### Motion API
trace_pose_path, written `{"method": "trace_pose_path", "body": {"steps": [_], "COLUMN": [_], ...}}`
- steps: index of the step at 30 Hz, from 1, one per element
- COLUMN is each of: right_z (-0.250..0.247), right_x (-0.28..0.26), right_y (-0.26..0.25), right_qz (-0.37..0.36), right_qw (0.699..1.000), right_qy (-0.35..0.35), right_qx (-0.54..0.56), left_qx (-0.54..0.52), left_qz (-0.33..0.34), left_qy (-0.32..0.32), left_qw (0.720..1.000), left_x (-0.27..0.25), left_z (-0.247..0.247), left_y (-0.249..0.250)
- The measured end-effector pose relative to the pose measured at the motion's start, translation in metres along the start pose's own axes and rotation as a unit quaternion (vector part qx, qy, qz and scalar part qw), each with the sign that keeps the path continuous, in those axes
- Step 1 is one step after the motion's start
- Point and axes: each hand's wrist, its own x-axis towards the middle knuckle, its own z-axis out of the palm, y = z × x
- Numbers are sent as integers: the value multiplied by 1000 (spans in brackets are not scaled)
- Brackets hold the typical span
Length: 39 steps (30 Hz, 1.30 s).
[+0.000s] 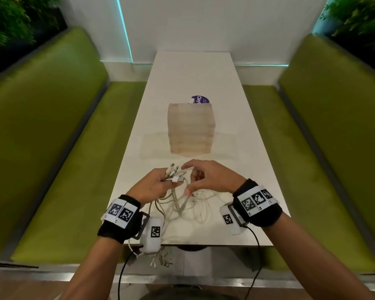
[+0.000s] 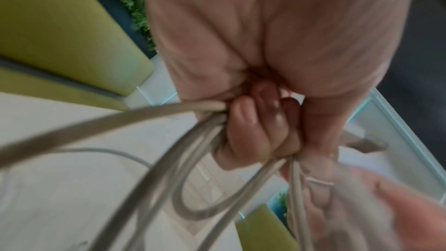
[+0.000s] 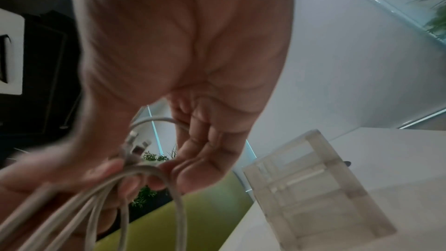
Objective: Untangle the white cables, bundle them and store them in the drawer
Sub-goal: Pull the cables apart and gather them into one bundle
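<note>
Several white cables (image 1: 193, 210) lie tangled on the near end of the white table (image 1: 243, 148). My left hand (image 1: 158, 182) grips a bunch of their plug ends, which stick out past its knuckles. In the left wrist view its curled fingers (image 2: 253, 127) close round the cables (image 2: 120, 120). My right hand (image 1: 200, 177) hovers just right of the bunch, fingers loosely spread. One strand lies across those fingers (image 3: 205, 150), which do not clasp it. Looped cables (image 3: 178, 207) hang below. The wooden drawer box (image 1: 191, 128) stands beyond both hands, drawers shut.
A purple-lidded item (image 1: 200, 99) sits behind the box. A few cable ends (image 1: 158, 260) dangle over the table's near edge. Green benches (image 1: 52, 131) flank the table on both sides. A white wall closes the far end.
</note>
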Motion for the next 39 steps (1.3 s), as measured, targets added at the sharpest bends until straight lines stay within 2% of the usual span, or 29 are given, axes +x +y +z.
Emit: {"method": "trace_pose_path", "body": {"steps": [3, 6, 11, 15, 21, 28, 30, 33, 35, 36, 39], "right_z": [2, 9, 34, 57, 81, 98, 89, 67, 54, 50, 49], "right_x": [-4, -8, -17, -29, -35, -38, -33, -23, -16, -14, -13], "right_y": [4, 4, 10, 26, 59, 71, 77, 92, 110, 118, 136], "right_qz": [-5, -5, 28, 49, 104, 78, 87, 121, 164, 191, 255], "right_qw": [999, 997, 996, 988, 971, 960, 970, 988, 970, 959, 938], "right_qy": [51, 55, -58, -136, -207, -252, -208, 3, 108, 124, 95], "right_qx": [-13, 52, 56, 50, -67, -91, -90, -98, -145, -166, -216], "left_qx": [-56, -100, -201, -210, -213, -249, -269, -311, -320, -318, -315], "left_qz": [14, 33, 48, 46, 50, 52, 53, 47, 45, 46, 49], "left_qy": [36, 49, 95, 116, 130, 128, 125, 124, 121, 119, 117], "left_qw": [998, 993, 974, 970, 967, 959, 953, 941, 939, 939, 941], "left_x": [-1, -2, -5, -9, -13, -15, -14, -14, -14, -14, -14], "left_z": [2, 3, 2, -6, -5, -3, -3, -4, -3, -3, -2], "left_y": [0, 0, 1, 2, 2, 3, 2, 1, 0, -1, -1]}}
